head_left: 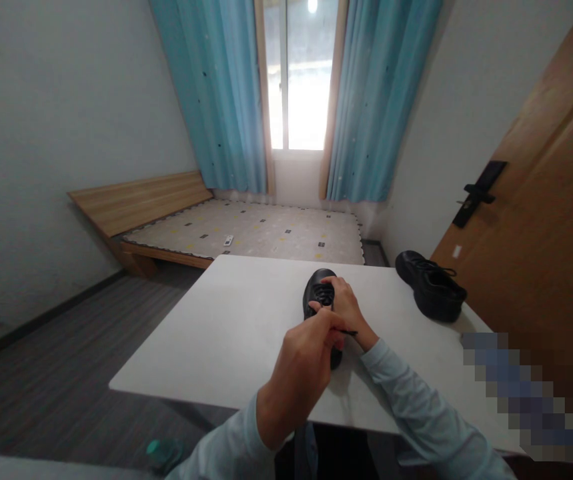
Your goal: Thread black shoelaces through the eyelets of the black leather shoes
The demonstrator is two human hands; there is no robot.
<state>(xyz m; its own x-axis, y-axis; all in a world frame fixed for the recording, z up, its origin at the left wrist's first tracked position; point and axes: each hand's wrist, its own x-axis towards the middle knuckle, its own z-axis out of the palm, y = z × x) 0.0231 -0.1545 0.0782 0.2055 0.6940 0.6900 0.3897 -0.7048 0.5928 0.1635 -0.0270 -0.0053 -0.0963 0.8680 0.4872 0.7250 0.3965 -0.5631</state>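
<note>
A black lace-up shoe (319, 290) stands on the white table (206, 333), its toe pointing away from me. My left hand (299, 363) is closed over the rear of the shoe, pinching a black shoelace (350, 332) whose end sticks out to the right. My right hand (350, 307) grips the shoe's right side, fingertips by the crossed laces. The shoe's opening is mostly hidden behind my left hand. Farther right, the other black shoe (436, 290) rests near the table's right edge, its toe toward the far left.
Past the table is a bed (266, 230) with a patterned mattress and a small white remote (229, 241). A wooden door (541, 233) with a black handle stands at right. A pixelated patch covers the table's right corner. A greenish bottle (161, 452) is at lower left.
</note>
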